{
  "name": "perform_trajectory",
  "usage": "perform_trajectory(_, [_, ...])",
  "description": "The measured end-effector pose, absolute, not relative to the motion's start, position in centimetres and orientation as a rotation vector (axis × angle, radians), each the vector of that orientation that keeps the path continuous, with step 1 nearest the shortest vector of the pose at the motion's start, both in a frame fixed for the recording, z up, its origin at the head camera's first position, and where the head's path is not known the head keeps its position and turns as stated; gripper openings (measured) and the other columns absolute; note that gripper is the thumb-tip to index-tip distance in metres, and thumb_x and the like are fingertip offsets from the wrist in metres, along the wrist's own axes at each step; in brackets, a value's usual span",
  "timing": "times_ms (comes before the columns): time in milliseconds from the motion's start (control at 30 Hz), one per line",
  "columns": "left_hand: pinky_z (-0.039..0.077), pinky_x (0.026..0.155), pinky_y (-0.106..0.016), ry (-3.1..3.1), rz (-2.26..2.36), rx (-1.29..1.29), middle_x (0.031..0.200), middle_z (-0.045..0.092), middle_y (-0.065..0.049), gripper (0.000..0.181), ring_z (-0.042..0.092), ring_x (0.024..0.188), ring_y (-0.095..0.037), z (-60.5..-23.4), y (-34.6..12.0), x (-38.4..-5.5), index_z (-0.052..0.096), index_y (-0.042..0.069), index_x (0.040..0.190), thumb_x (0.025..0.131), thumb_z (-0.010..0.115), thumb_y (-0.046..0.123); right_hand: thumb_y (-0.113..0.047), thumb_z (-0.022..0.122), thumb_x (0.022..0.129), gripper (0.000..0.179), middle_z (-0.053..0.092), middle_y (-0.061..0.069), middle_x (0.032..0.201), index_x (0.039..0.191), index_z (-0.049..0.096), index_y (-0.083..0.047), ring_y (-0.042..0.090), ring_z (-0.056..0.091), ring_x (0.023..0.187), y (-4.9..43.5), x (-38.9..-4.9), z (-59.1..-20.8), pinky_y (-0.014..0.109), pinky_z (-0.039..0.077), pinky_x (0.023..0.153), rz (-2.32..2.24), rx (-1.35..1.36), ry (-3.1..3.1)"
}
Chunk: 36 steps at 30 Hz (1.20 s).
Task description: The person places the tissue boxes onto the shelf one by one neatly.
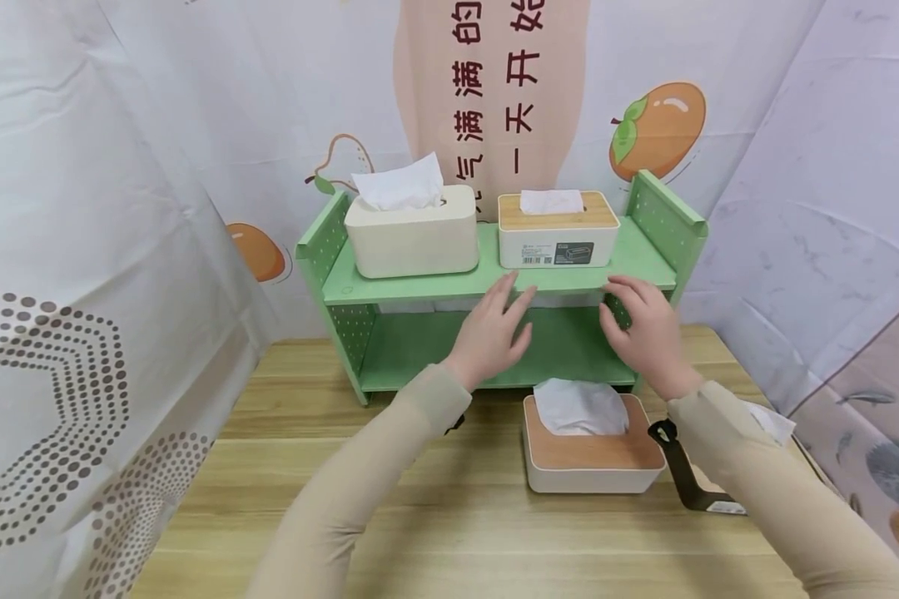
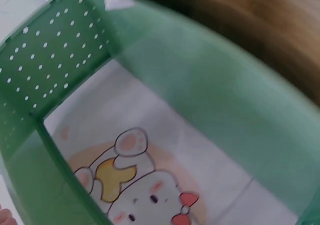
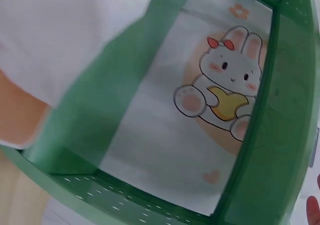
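My left hand hovers before the upper shelf with its fingers spread. Level with it, my right hand has loosely bent fingers and holds nothing. Between and just beyond them, a white tissue box with a bamboo lid stands on the top shelf, its label facing forward. Left of that is a cream tissue box with a tissue sticking out. A tissue box with a brown wooden lid sits on the table below my right hand. At the wrist views' edges, left fingertips and right fingertips show.
The green two-tier shelf stands on the wooden table, with pegboard-like sides. Another tissue pokes out beyond my right forearm, which hides what lies beneath. A printed curtain hangs behind and to both sides.
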<state>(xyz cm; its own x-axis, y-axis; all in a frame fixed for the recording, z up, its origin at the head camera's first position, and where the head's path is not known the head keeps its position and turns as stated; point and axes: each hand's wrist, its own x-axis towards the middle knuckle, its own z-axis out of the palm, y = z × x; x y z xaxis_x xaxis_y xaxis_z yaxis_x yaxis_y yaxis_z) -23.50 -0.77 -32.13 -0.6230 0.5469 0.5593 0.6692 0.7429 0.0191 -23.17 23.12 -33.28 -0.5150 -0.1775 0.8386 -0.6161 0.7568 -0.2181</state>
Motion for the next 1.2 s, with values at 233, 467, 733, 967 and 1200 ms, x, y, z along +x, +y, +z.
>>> perform_trajectory(233, [0.037,0.108,-0.043,-2.364,-0.376,-0.94,0.147,0.034,-0.025,0.046,0.03,0.139,-0.037,-35.4,-1.3,-22.4,0.05,0.005,0.135,0.091,0.06,0.018,-0.002,0.066,0.081,0.024,0.063,0.024,0.111,0.104,0.065,0.006,0.041,0.057,0.1,23.3,-21.9,-35.9,0.052,0.045,0.084,0.652,0.615,-2.14])
perform_trajectory(467, [0.044,0.101,-0.043,-2.398,-0.428,-0.909,0.148,0.03,-0.025,0.045,0.039,0.134,-0.036,-38.4,-1.7,-21.3,0.05,0.007,0.135,0.092,0.058,0.018,0.002,0.066,0.078,0.025,0.063,0.022,0.109,0.102,0.065,0.005,0.039,0.057,0.1,23.8,-20.7,-38.2,0.052,0.045,0.085,0.684,0.638,-2.202])
perform_trajectory(733, [0.044,0.1,-0.045,-2.564,-0.505,-0.869,0.151,0.027,-0.024,0.047,0.044,0.13,-0.037,-41.1,-1.9,-19.5,0.046,0.01,0.139,0.094,0.055,0.022,0.003,0.068,0.076,0.027,0.063,0.021,0.107,0.103,0.064,0.004,0.039,0.058,0.098,24.8,-19.0,-40.4,0.052,0.046,0.082,0.657,0.645,-2.304])
perform_trajectory(967, [0.04,0.105,-0.043,-2.668,-0.481,-0.841,0.153,0.022,-0.022,0.049,0.039,0.134,-0.035,-42.4,-2.0,-18.6,0.043,0.011,0.141,0.096,0.054,0.026,0.003,0.069,0.073,0.03,0.063,0.021,0.105,0.103,0.063,0.005,0.038,0.057,0.099,25.6,-17.5,-41.6,0.051,0.046,0.081,0.643,0.622,-2.372])
perform_trajectory(1200, [0.036,0.107,-0.05,-2.876,-0.57,-0.776,0.155,0.011,-0.026,0.061,0.026,0.14,-0.041,-43.5,-1.6,-17.4,0.031,0.018,0.149,0.096,0.051,0.042,-0.001,0.069,0.076,0.034,0.06,0.024,0.111,0.109,0.061,0.003,0.042,0.056,0.101,26.6,-16.7,-42.3,0.055,0.046,0.082,0.66,0.592,-2.464])
